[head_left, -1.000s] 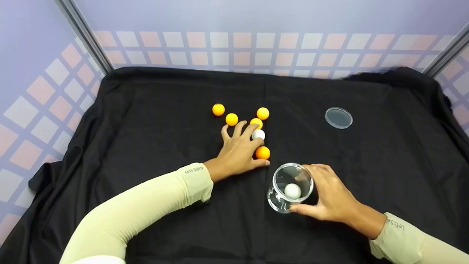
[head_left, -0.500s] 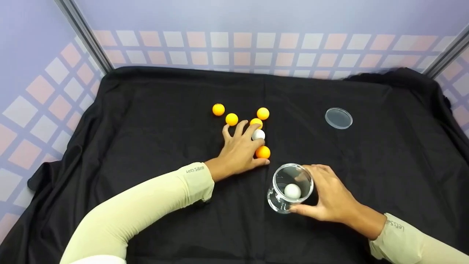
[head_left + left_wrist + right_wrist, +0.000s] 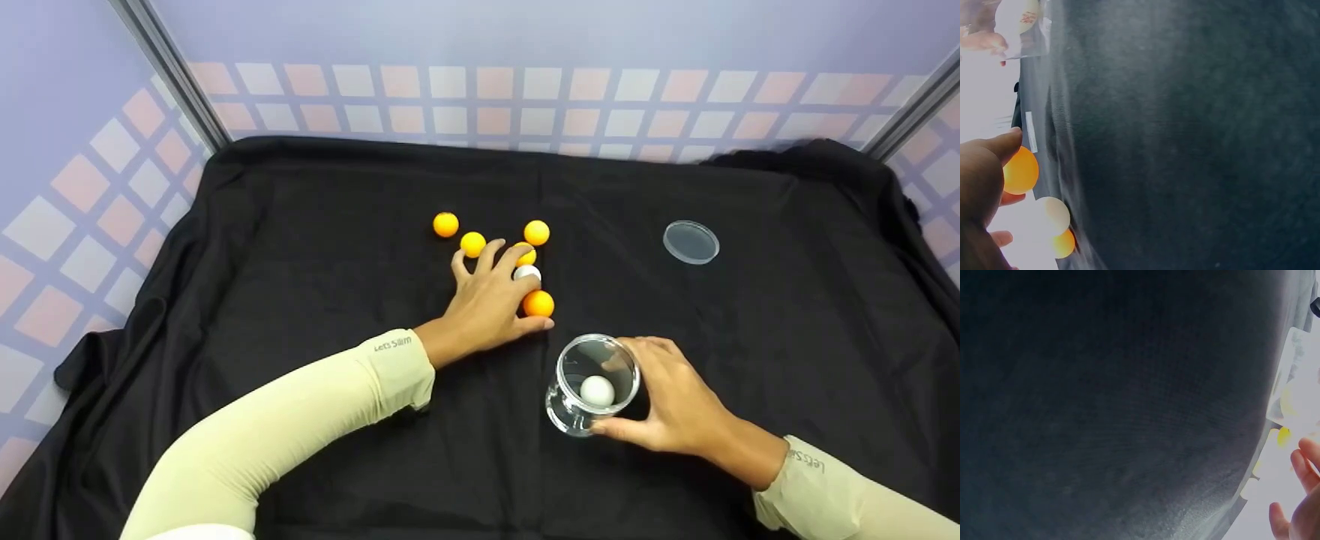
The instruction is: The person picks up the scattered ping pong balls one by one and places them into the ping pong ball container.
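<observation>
My left hand [image 3: 484, 304] pinches an orange ping-pong ball [image 3: 538, 304] between thumb and index finger, as the left wrist view also shows with the orange ball [image 3: 1021, 171]. Just beyond it lies a white ball [image 3: 527, 273], partly covered by the index finger. Another orange ball [image 3: 527, 256] sits behind that, under the other fingertips. On the right, my right hand [image 3: 671, 394] grips a clear cylindrical jar [image 3: 555, 409] from its right side, its open mouth tilted up. One white ball [image 3: 598, 391] is inside the jar.
Farther back are three more orange balls: a left one [image 3: 445, 224], a middle one [image 3: 473, 244] and a right one [image 3: 536, 232]. A round clear lid [image 3: 691, 242] lies at the back right. Black cloth [image 3: 337, 225] covers the table, with panel walls [image 3: 495, 37] behind.
My left hand has shifted slightly away from me, its thumb and index finger closing on the orange ball, which has moved a little the same way. The right hand and jar stay put.
</observation>
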`<action>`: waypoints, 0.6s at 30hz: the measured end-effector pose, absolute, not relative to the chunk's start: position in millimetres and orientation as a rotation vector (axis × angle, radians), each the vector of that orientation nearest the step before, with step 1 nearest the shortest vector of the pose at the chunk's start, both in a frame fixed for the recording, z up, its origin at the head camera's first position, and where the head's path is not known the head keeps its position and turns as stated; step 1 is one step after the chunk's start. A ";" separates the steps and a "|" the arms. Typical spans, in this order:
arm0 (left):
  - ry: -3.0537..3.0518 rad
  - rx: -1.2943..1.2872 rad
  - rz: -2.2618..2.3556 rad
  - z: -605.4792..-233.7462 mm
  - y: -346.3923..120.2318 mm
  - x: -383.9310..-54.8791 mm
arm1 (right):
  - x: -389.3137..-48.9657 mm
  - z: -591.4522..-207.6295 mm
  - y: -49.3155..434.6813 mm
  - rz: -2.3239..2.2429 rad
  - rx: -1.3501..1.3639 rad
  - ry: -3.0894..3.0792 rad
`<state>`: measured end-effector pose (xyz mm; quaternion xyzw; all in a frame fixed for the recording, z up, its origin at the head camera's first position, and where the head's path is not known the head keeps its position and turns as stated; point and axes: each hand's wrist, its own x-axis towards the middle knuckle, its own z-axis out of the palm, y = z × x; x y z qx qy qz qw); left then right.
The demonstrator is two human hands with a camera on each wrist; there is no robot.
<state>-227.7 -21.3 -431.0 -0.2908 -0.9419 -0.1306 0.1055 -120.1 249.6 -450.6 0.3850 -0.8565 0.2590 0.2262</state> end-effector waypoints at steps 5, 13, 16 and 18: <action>-2.773 -0.854 -0.435 -425.1 -22.5 -226.1 | -120.3 -450.7 249.6 0.712 1.063 -2.357; -2.745 -0.848 -0.469 -405.2 -22.8 -217.1 | -120.1 -451.2 249.7 0.697 1.062 -2.352; -2.724 -0.861 -0.523 -396.3 -22.4 -212.1 | -120.1 -451.0 249.6 0.698 1.057 -2.357; -2.712 -0.868 -0.553 -391.1 -22.4 -208.1 | -120.1 -450.9 249.4 0.698 1.055 -2.361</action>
